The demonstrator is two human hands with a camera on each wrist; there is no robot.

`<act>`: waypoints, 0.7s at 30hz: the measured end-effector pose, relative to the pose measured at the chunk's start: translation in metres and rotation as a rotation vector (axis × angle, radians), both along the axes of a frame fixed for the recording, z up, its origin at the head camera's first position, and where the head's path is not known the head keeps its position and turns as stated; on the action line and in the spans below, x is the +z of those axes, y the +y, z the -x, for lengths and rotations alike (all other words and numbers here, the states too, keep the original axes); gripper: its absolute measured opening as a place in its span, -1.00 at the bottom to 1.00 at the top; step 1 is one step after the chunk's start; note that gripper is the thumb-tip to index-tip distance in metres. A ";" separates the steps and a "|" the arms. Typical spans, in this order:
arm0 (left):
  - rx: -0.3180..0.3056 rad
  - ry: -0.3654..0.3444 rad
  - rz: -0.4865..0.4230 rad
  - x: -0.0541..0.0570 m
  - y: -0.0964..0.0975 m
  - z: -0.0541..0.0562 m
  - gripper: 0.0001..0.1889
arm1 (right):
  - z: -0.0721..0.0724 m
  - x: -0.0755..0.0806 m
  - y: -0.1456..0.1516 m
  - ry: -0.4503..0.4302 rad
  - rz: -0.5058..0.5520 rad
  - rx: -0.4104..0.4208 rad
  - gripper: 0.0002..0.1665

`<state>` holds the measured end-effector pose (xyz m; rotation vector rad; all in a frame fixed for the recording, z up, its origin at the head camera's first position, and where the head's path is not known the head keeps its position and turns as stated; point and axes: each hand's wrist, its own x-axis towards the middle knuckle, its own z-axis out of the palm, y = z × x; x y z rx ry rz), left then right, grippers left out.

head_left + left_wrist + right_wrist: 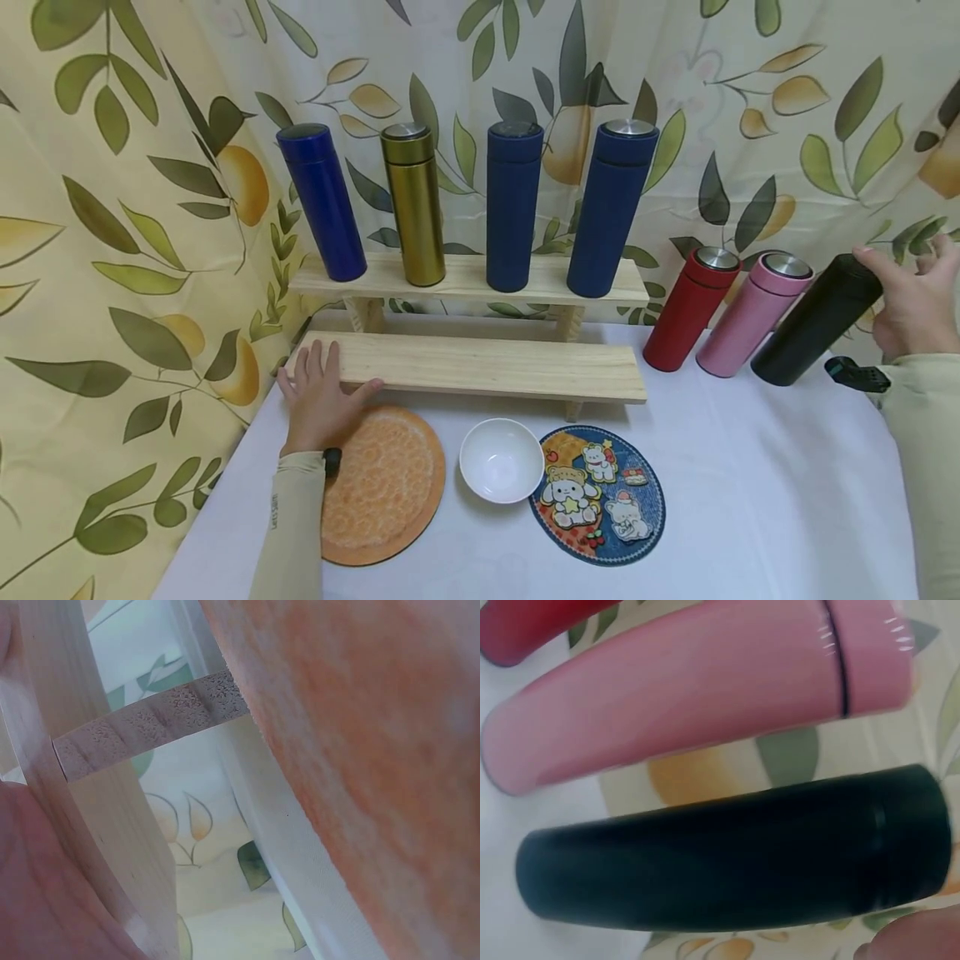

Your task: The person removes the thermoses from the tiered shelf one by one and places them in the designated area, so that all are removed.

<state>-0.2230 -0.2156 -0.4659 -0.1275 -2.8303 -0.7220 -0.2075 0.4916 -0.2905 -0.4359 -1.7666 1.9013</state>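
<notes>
My left hand (pixel 318 400) rests at the left end of the lower wooden shelf (pixel 487 367), fingers spread on the board and thumb along its front edge. In the left wrist view the palm (pixel 45 892) lies beside the shelf's edge (pixel 112 802). At the far right, my right hand (pixel 918 300) is at the cap of a black thermos bottle (pixel 817 321), a fingertip touching or nearly touching it. The right wrist view shows a fingertip (pixel 915 937) just below that cap. A pink thermos (pixel 753 317) and a red thermos (pixel 692 310) stand to its left.
On the upper shelf (pixel 457 279) stand a shiny blue thermos (pixel 324 204), a gold thermos (pixel 414 208) and two dark blue ones (pixel 513 208). In front lie an orange round mat (pixel 390 492), a white bowl (pixel 501 461) and a cartoon mat (pixel 645 500). A leaf-patterned curtain (pixel 187 250) hangs behind.
</notes>
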 end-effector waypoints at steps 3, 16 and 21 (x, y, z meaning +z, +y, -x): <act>0.001 -0.001 0.002 -0.001 -0.001 0.000 0.21 | -0.002 0.008 -0.003 0.004 -0.023 -0.007 0.18; 0.005 -0.010 -0.002 -0.001 0.000 -0.001 0.21 | -0.008 0.026 -0.028 0.099 -0.142 0.098 0.07; 0.010 -0.002 0.000 0.001 0.002 -0.001 0.20 | -0.008 0.032 -0.046 0.179 -0.132 0.199 0.04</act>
